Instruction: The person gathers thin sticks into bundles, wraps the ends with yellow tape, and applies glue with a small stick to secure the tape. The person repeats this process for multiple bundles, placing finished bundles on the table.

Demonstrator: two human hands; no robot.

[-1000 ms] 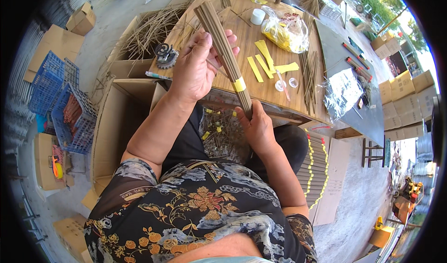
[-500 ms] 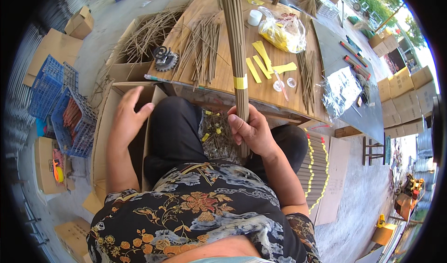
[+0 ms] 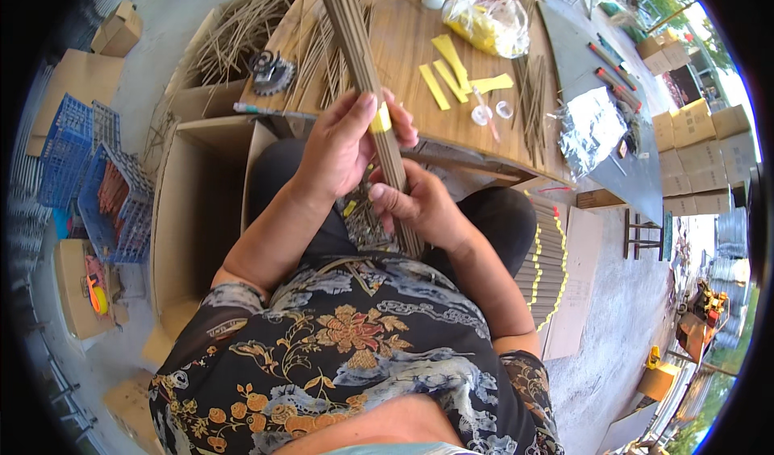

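Note:
A long bundle of thin brown sticks (image 3: 348, 40) leans up and to the left in front of my body, bound by a yellow paper band (image 3: 381, 121). My left hand (image 3: 340, 139) is closed around it at the band, the thumb in front and the fingertips showing on the far side. Lower down, my right hand (image 3: 426, 209) grips the bundle near its bottom end. Yellow paper strips (image 3: 450, 80) lie on the wooden table (image 3: 419, 44) ahead, near loose brown sticks (image 3: 530, 108) and two small clear round lids (image 3: 481, 116).
An open cardboard box (image 3: 201, 205) stands at my left, with blue crates (image 3: 121, 213) beyond. A plastic bag of yellow material (image 3: 488, 20) and a dark toothed metal object (image 3: 272, 74) rest on the table. Several banded bundles (image 3: 544, 265) lie at my right.
My left hand has come in from over the box and closed on the bundle at its yellow band. The bundle's top has tipped to the left; my right hand still holds the lower part.

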